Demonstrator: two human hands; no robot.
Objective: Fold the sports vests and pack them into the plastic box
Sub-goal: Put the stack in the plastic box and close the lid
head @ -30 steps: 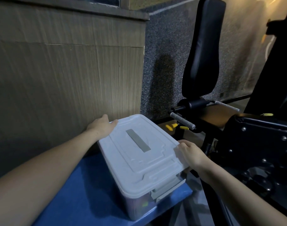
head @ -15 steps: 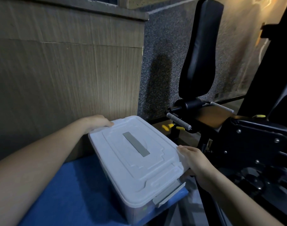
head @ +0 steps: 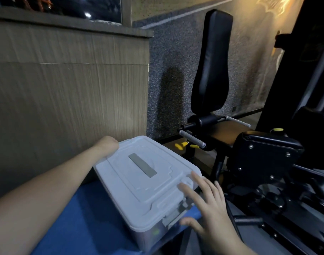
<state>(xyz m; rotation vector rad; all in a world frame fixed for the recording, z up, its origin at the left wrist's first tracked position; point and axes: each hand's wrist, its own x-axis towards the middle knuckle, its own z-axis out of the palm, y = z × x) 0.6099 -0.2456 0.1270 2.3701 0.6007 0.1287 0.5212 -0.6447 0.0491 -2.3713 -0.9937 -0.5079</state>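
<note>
The white plastic box (head: 139, 183) sits on a blue surface (head: 83, 227) with its lid closed and a grey strip on top. My left hand (head: 107, 146) reaches past the box's far left corner; only its wrist and back show, and the fingers are hidden behind the box. My right hand (head: 205, 205) lies at the near right edge of the lid with fingers spread and straight, fingertips touching the lid, thumb near the grey front latch (head: 173, 219). Something greenish (head: 155, 231) shows faintly through the box wall. No vest is plainly visible.
A wood-panelled counter front (head: 69, 100) rises right behind the box. To the right stands a black gym machine with an upright back pad (head: 211, 61), a metal handle bar (head: 192, 139) and a black frame (head: 268, 162) close to my right hand.
My right hand let go of the box's right side and now spreads its fingers over the lid's edge. My left hand slid from the lid's far corner down behind the box.
</note>
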